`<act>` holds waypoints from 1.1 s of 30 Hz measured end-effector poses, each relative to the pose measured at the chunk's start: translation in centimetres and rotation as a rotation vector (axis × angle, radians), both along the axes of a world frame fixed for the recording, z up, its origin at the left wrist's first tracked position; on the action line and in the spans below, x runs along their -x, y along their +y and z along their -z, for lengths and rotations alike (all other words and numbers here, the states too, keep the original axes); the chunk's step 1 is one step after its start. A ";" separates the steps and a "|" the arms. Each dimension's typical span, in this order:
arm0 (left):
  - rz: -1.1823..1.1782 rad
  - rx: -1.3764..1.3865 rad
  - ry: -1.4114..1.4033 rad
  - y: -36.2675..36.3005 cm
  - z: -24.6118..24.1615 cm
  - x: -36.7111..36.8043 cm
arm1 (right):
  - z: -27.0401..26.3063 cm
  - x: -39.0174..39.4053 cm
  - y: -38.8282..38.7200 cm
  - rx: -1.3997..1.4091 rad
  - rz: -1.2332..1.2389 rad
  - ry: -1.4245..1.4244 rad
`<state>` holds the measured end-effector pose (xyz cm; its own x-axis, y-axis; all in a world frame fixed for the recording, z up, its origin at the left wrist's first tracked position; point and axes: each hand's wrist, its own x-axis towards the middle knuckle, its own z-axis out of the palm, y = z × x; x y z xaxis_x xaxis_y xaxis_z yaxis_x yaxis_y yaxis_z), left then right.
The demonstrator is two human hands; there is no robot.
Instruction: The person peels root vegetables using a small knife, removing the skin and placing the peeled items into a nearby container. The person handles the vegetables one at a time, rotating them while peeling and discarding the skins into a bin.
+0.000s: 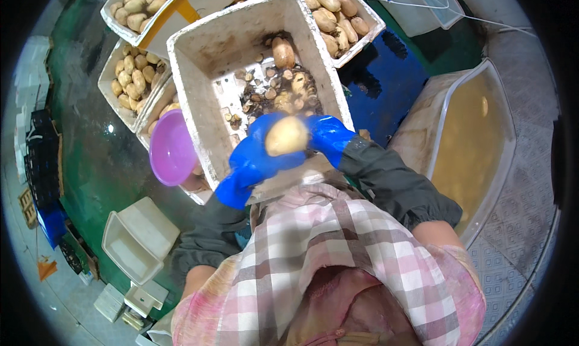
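Over a white foam box (199,88), my left hand (255,154), in a blue rubber glove, holds a pale lotus root segment (287,136). The segment is slightly blurred. My right hand (330,136), gloved the same way, is curled at the segment's right end; whether it also grips a tool is hidden. Inside the box, a browner lotus root segment (283,53) leans at the far wall. Cut root ends (270,93) and dark trimmings lie on the box floor beyond my hands.
A purple plastic basin (172,149) sits left of the box. Foam boxes of lotus roots (135,6) (133,77) (341,18) stand around it. On the right is a tub of murky yellowish water (472,147). A white plastic bin (142,239) lies at lower left on the wet green floor (90,142).
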<state>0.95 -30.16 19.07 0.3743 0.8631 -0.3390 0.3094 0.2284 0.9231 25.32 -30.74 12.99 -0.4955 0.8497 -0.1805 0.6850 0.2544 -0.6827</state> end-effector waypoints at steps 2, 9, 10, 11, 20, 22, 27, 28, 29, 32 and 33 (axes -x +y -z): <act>-0.128 -0.127 0.027 0.5 0.9 -0.2 | 4.4 1.3 0.2 0.191 0.064 -0.247; -0.270 -0.043 -0.235 0.9 1.7 2.0 | -4.3 2.1 2.4 0.835 0.428 0.845; -0.267 -0.010 -0.296 1.0 1.0 1.6 | -5.0 2.1 3.4 0.915 0.408 0.897; -0.164 -0.184 -0.188 1.3 0.2 1.4 | -4.9 2.0 3.8 0.905 0.379 0.969; -0.523 0.303 -0.332 3.0 0.4 1.8 | -7.5 0.6 3.7 0.960 0.439 1.096; -0.511 0.735 -0.443 2.2 -1.0 1.3 | -7.9 1.6 3.7 0.804 0.471 1.065; -0.165 0.582 -0.946 3.4 4.7 -1.3 | -7.5 2.5 3.8 0.274 0.272 0.606; 0.034 0.236 -0.751 4.2 5.5 -1.4 | -7.2 2.6 3.5 0.213 0.277 0.587; 0.023 0.237 -0.771 4.2 5.9 -1.3 | -7.1 2.7 3.4 0.153 0.282 0.568; -0.178 0.593 -1.059 3.8 4.7 -1.6 | -7.0 2.8 2.3 -0.014 0.216 0.527; -0.366 0.956 -1.283 3.5 4.3 -1.7 | -6.7 2.8 2.0 -0.081 0.196 0.491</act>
<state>2.68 -26.63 14.74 0.6497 0.6359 -0.4165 -0.6972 0.7168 0.0067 22.49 -28.78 19.72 -0.3354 0.9365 0.1024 0.3297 0.2185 -0.9184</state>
